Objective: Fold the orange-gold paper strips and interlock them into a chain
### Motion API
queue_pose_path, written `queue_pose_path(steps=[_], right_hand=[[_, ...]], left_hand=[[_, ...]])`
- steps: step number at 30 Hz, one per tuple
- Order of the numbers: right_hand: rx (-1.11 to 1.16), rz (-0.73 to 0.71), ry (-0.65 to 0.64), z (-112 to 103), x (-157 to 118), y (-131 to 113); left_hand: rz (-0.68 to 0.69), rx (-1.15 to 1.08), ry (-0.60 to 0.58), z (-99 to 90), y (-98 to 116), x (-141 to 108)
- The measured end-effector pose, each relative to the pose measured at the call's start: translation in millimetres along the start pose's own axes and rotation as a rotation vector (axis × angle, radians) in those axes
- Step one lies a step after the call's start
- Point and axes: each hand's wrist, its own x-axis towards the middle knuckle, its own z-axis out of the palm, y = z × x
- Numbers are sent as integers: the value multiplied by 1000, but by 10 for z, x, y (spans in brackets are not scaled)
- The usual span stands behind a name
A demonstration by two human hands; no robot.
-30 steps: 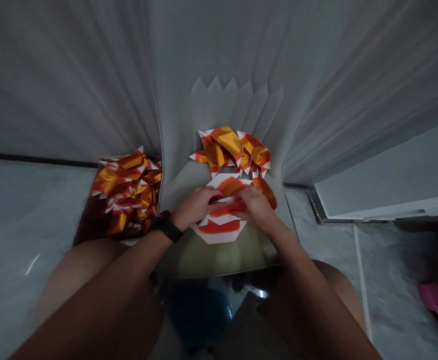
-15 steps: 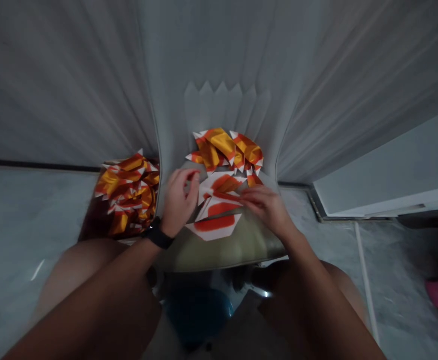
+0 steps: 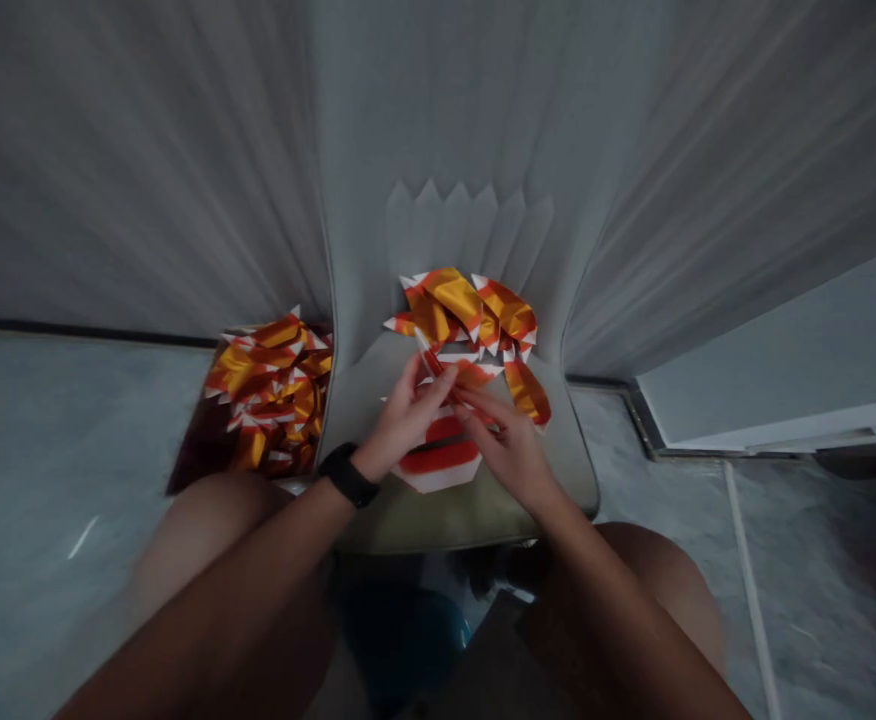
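Over the chair seat, my left hand, with a black band on its wrist, pinches a folded red-and-white paper piece. My right hand closes its fingers on the lower end of the same piece, close to the left thumb. Below both hands lie flat paper sheets, white with red patches, partly hidden by my fingers. Farther back on the seat is a heap of folded gold, orange and white paper pieces. One gold piece rests just beyond my right hand.
Left of the chair, a dark red box holds many more folded gold pieces. The pleated chair back rises behind, against a grey curtain. A blue object is below the seat, between my knees.
My hands have come together over the seat, and the paper piece now stands up between them. One gold piece shows more fully at the right. The whole view has shifted slightly.
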Motion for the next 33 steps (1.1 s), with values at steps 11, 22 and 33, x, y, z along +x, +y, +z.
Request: queue_pose_path(steps=[11,22,33], right_hand=[[260,253,-105,-159,114,116],[55,120,-180,-173,70,89],[-520,-70,22,-112,73,0]], left_hand=[[-1,88,-150,-147,139,48],[-26,176,-251,-262,185,-15],[39,422,-51,-401,-68,67]])
